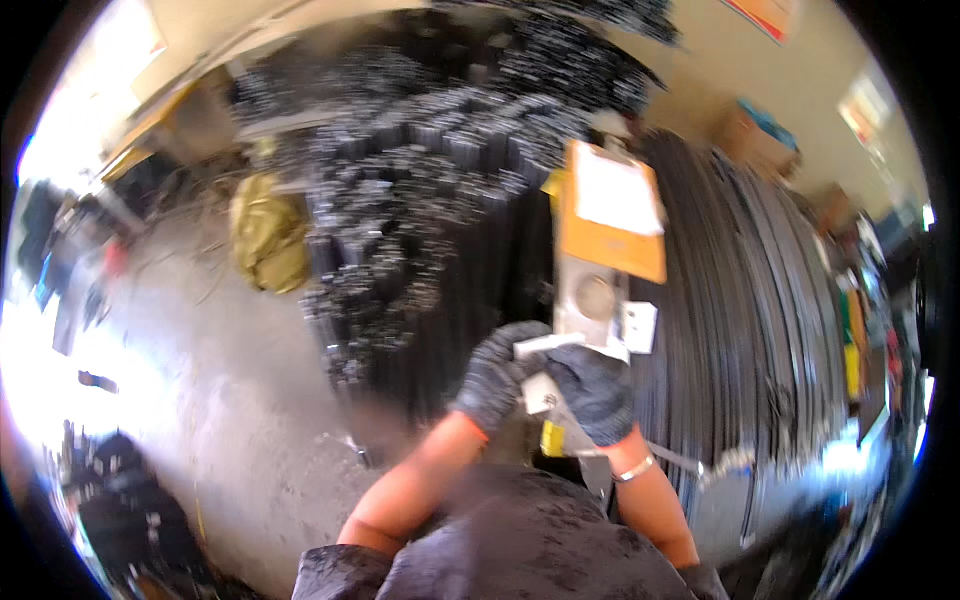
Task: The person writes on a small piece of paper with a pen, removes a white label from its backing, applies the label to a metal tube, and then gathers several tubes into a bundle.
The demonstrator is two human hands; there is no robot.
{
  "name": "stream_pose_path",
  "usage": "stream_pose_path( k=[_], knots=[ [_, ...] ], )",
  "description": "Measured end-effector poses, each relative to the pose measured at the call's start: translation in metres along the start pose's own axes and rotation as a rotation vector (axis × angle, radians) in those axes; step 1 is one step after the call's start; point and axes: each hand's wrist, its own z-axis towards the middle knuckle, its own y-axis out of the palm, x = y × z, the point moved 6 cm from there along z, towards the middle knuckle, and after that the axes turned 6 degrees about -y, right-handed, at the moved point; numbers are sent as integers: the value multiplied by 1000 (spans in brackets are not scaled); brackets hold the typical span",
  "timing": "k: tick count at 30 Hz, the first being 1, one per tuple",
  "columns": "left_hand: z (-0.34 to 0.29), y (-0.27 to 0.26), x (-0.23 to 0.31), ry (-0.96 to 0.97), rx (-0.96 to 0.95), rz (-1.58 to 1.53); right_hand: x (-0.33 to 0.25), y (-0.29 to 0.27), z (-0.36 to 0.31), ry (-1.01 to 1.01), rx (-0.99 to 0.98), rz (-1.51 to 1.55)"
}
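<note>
Both my hands wear dark grey knit gloves and meet in front of my body. My left hand (497, 376) has its fingers closed at the left end of a small white strip (548, 345); whether it is paper or plastic is too blurred to tell. My right hand (597, 392) is closed at the strip's other end. A white card with a dark mark (540, 394) shows below, between the hands. Just beyond them lies a pale metal plate with a round disc (595, 297). Another white tag (640, 327) lies right of it.
Farther up is a brown clipboard (612, 246) with white paper (618, 190). Dark bundled profiles (420, 230) stack up at left; long dark strips (745, 310) lie at right. An olive sack (268, 235) rests on the grey floor (250, 400). A cardboard box (755, 143) stands far right.
</note>
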Motion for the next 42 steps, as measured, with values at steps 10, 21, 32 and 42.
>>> stream_pose_path(
  k=[10, 21, 32, 42],
  knots=[
    [-24, -24, 24, 256, 194, 490, 5, 34, -4, -48, -97, 6],
    [-44, -44, 15, 72, -200, -30, -5, 30, -1, -84, -196, 16],
    [-33, -21, 20, -53, -109, 320, -12, 15, -11, -227, 16, -25],
    [-26, -25, 29, 380, -126, 471, -20, 21, -5, -34, 15, 62]
  ],
)
